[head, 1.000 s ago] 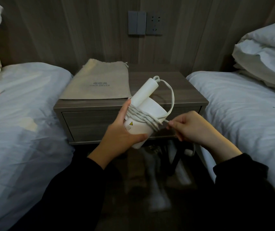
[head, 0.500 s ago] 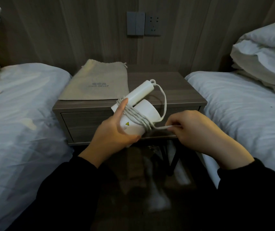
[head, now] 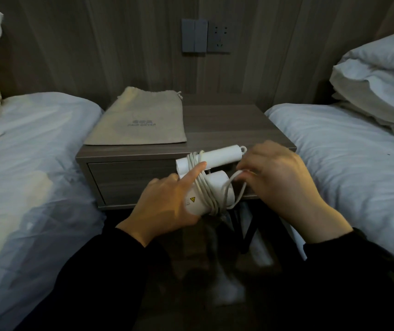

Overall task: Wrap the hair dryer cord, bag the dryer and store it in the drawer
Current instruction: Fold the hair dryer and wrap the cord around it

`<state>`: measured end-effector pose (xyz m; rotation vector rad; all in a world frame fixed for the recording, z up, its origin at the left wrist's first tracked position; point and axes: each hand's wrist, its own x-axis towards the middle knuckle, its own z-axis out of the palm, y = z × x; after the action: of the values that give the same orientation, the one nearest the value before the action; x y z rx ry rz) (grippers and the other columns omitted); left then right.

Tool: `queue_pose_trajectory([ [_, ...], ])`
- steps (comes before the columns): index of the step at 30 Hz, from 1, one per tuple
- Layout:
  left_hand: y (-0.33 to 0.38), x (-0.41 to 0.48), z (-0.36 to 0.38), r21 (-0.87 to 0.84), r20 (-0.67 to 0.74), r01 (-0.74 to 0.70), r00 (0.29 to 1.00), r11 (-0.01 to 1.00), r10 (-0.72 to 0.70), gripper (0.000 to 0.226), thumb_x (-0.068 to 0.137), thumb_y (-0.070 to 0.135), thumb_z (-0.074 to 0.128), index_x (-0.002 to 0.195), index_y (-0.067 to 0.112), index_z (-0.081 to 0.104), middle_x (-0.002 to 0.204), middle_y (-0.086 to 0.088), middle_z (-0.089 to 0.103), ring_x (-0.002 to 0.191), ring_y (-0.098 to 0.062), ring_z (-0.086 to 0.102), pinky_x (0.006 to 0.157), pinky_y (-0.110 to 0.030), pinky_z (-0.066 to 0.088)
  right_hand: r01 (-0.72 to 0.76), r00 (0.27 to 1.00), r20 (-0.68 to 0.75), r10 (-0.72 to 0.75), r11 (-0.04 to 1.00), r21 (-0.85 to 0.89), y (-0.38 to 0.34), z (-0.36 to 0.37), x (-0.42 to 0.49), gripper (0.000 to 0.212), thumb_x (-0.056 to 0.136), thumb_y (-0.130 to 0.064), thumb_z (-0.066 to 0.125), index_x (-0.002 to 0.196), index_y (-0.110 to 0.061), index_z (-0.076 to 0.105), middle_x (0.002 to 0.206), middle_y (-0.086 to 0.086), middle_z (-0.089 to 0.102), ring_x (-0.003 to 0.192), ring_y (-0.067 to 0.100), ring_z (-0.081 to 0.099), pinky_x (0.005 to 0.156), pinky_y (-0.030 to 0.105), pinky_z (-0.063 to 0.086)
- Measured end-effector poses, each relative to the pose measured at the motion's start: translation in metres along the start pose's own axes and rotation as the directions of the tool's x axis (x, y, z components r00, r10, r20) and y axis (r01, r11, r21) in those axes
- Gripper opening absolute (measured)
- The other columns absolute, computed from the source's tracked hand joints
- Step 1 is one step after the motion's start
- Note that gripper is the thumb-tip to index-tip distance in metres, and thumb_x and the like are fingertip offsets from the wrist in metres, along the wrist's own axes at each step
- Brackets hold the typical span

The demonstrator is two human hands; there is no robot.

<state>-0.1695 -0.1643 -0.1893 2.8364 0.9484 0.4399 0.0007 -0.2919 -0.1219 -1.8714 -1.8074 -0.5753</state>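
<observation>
A white hair dryer (head: 217, 185) is held in front of the nightstand, its folded handle pointing right. My left hand (head: 167, 204) grips its body, with the forefinger pressing on the coils. Several turns of the white cord (head: 204, 187) go round the body. My right hand (head: 279, 180) pinches a loose loop of that cord just right of the dryer. A beige drawstring bag (head: 141, 120) lies flat on the left half of the nightstand top. The drawer (head: 129, 180) below is closed.
The wooden nightstand (head: 229, 125) stands between two beds with white sheets, the left bed (head: 31, 168) and the right bed (head: 349, 151). Pillows (head: 380, 75) are piled at the right. A switch and socket (head: 205, 35) sit on the wall behind.
The dryer has tipped so its handle points right. My right hand has risen from below the dryer and carried the cord up beside the handle, forming a new loop.
</observation>
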Motion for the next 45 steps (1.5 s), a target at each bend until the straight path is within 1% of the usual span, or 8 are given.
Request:
queue_pose_trajectory([
  [5,0.003,0.0,0.002,-0.056,0.02,-0.066,0.998,0.996,0.067,0.106,0.067,0.059,0.065,0.138,0.052,-0.013,0.117,-0.004,0.055,0.1,-0.02,0.056,0.095,-0.036,0.04,-0.08,0.988,-0.127,0.086,0.996,0.048,0.001,0.009,-0.003,0.031,0.071,-0.037,0.061,0.065,-0.009,0.07,0.069,0.006,0.061,0.061,0.024,0.057,0.053,0.023,0.036],
  [9,0.002,-0.001,0.0,-0.102,0.038,-0.111,0.993,0.988,0.116,0.105,0.067,0.058,0.066,0.138,0.053,-0.012,0.115,-0.002,0.055,0.099,-0.017,0.055,0.095,-0.035,0.038,-0.071,0.987,-0.132,0.094,0.983,0.17,0.0,0.018,-0.004,0.027,0.075,-0.032,0.06,0.068,-0.008,0.071,0.068,0.005,0.065,0.057,0.02,0.06,0.054,0.023,0.04],
  [16,0.006,-0.004,0.001,-0.138,0.037,-0.169,0.984,0.976,0.176,0.107,0.065,0.06,0.065,0.14,0.052,-0.011,0.106,0.002,0.056,0.094,-0.014,0.055,0.084,-0.028,0.036,-0.229,0.964,-0.042,0.261,0.903,0.362,0.006,0.031,-0.006,0.021,0.073,-0.027,0.066,0.079,-0.008,0.075,0.079,0.005,0.072,0.075,0.021,0.066,0.071,0.027,0.046],
  [22,0.01,-0.004,0.002,-0.246,0.051,-0.101,0.992,0.964,0.117,0.109,0.063,0.053,0.072,0.141,0.053,-0.004,0.119,-0.001,0.057,0.101,-0.015,0.057,0.087,-0.027,0.042,-0.416,0.9,0.091,0.427,0.777,0.472,0.004,0.03,-0.003,0.015,0.071,-0.019,0.077,0.086,-0.016,0.077,0.081,-0.008,0.072,0.08,0.005,0.065,0.08,0.018,0.05],
  [28,0.009,-0.004,0.002,-0.323,0.072,-0.056,0.994,0.945,0.083,0.11,0.064,0.049,0.076,0.139,0.055,-0.005,0.129,0.001,0.055,0.107,-0.013,0.055,0.09,-0.029,0.046,-0.384,0.878,0.453,0.153,0.789,0.479,0.008,0.027,-0.002,0.032,0.084,-0.019,0.065,0.116,-0.021,0.066,0.116,-0.013,0.063,0.111,-0.001,0.054,0.102,0.022,0.042],
  [33,0.006,-0.002,0.001,-0.356,0.125,-0.041,0.988,0.934,0.091,0.11,0.066,0.047,0.077,0.143,0.05,-0.001,0.132,-0.001,0.055,0.111,-0.018,0.057,0.095,-0.037,0.048,-0.353,0.701,0.711,-0.064,0.835,0.423,0.024,0.017,-0.007,0.087,0.068,-0.015,0.079,0.14,-0.036,0.033,0.137,-0.023,0.034,0.127,-0.007,0.031,0.106,0.01,0.026],
  [37,0.006,-0.001,-0.002,-0.455,0.148,0.004,0.986,0.891,0.071,0.11,0.065,0.042,0.08,0.14,0.055,0.001,0.133,0.003,0.055,0.11,-0.014,0.058,0.094,-0.036,0.05,-0.191,0.805,0.591,-0.046,0.924,0.331,0.02,0.021,-0.006,0.087,0.065,-0.022,0.082,0.139,-0.033,0.037,0.132,-0.019,0.028,0.127,-0.001,0.022,0.107,0.011,0.019],
  [45,0.007,0.0,-0.011,-0.538,0.14,0.051,0.99,0.842,0.029,0.109,0.063,0.039,0.082,0.131,0.064,0.0,0.124,0.007,0.059,0.102,-0.006,0.059,0.089,-0.023,0.049,-0.183,0.936,0.352,0.031,0.895,0.406,0.009,0.021,-0.003,0.061,0.073,-0.022,0.076,0.129,-0.029,0.053,0.137,-0.007,0.037,0.129,0.003,0.021,0.107,0.019,0.018],
])
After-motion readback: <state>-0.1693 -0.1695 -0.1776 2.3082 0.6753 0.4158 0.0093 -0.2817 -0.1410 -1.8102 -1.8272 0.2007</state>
